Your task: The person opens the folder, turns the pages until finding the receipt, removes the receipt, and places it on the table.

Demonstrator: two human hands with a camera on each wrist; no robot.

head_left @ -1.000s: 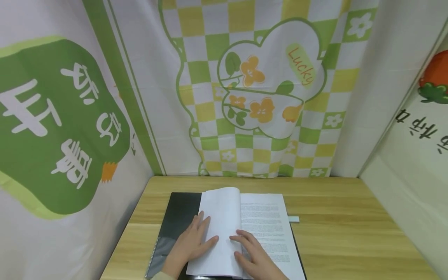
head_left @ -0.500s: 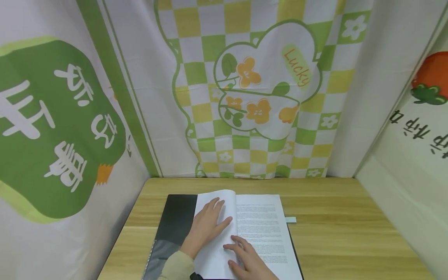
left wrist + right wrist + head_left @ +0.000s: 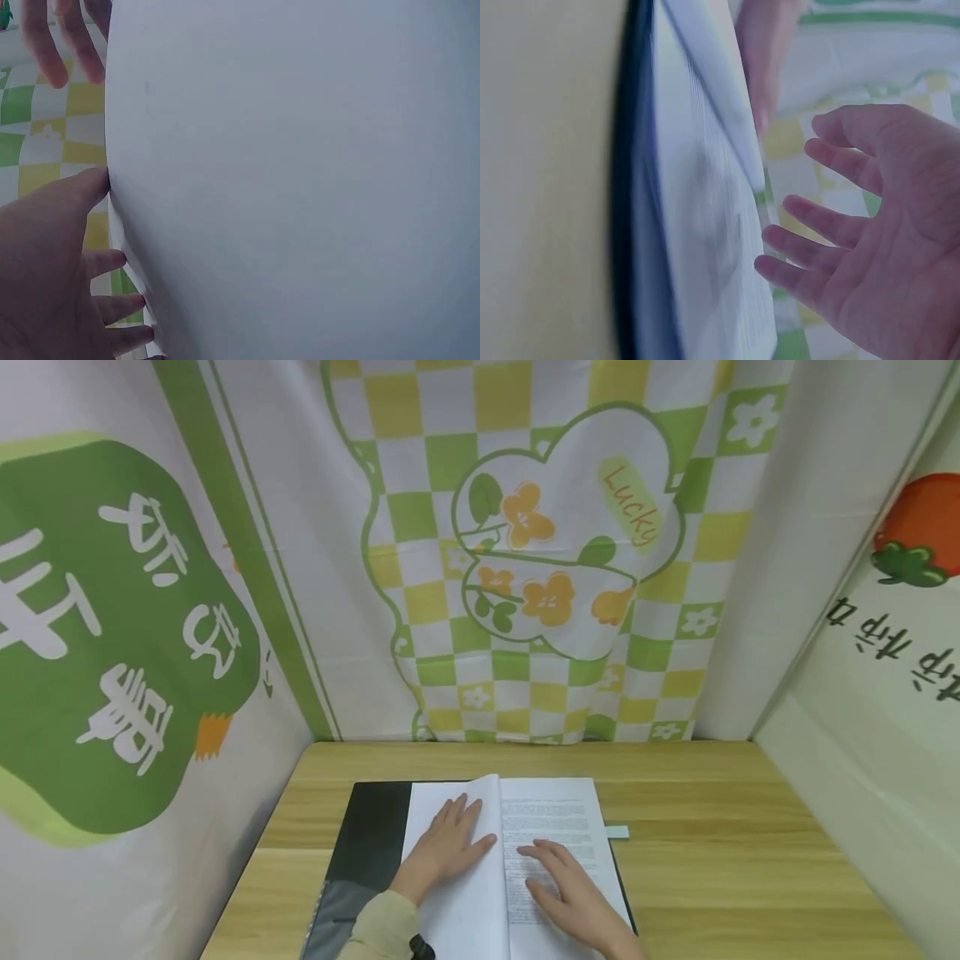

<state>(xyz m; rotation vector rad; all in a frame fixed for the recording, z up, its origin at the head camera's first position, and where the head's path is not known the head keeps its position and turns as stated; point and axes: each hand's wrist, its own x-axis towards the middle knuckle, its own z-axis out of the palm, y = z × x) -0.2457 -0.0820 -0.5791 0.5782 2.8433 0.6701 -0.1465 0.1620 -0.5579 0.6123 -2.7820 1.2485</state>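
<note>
Printed document (image 3: pixel 551 814) lying open in a black folder (image 3: pixel 371 831), a little left of the middle of the wooden table (image 3: pixel 720 852); a turned white page (image 3: pixel 468 927) covers its left side and lifts into a ridge at the fold, while the right side shows lines of small text, too fine to read from here. Left hand (image 3: pixel 444 847) down on that white page — fingers straight and slightly spread, thumb out towards the ridge, gripping nothing; beige sleeve (image 3: pixel 384 927) behind it. Right hand (image 3: pixel 573 893) hangs over the text page, fingers loosely bent and holding nothing; index finger and thumb are plainly clear of the paper — whether the little finger brushes it, I cannot tell; and a pale tab (image 3: pixel 617 832) pokes out past the document's right edge.
</note>
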